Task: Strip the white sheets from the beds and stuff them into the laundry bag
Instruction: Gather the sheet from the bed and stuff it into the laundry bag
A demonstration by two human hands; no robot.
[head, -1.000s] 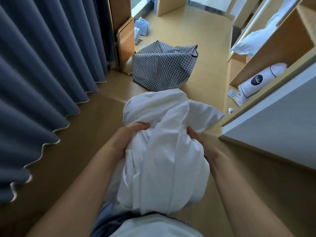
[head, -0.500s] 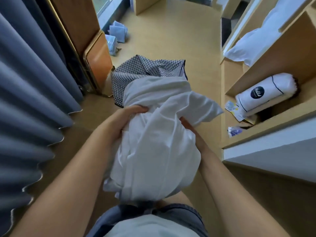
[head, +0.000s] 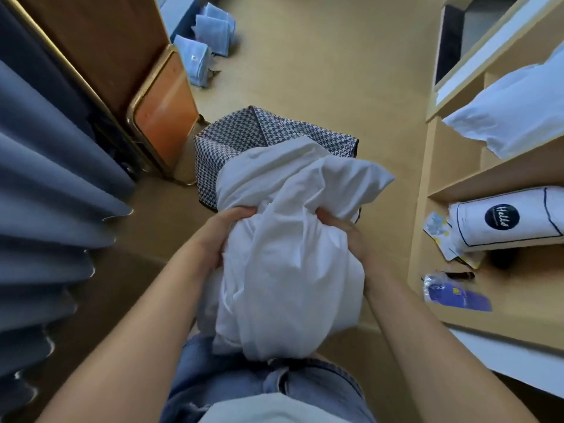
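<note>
A big blue curtain [head: 55, 184] hung far to the left of the left hand [head: 219, 233]. A wooden shelf unit [head: 518, 285] stood off to the right of the right hand [head: 351, 236]. Between the two hands was a fat bundle of white sheets [head: 283, 254], held up in front of the person's tummy. Both hands squeezed it from the sides, with fingers curled into the cloth. Just past the hands, the checked laundry bag [head: 244, 135] sat on the floor [head: 320, 71], and the top of the bundle hid its near part. I could not tell whether the sheets touched the bag. A white pillow [head: 512, 117] lay on a shelf up and right of the right hand, and a white roll [head: 512, 221] with a dark round label lay one shelf lower. Far beyond the hands, folded blue cloths [head: 213, 29] sat on the floor. A small blue packet [head: 451, 293] lay right of the right hand.
</note>
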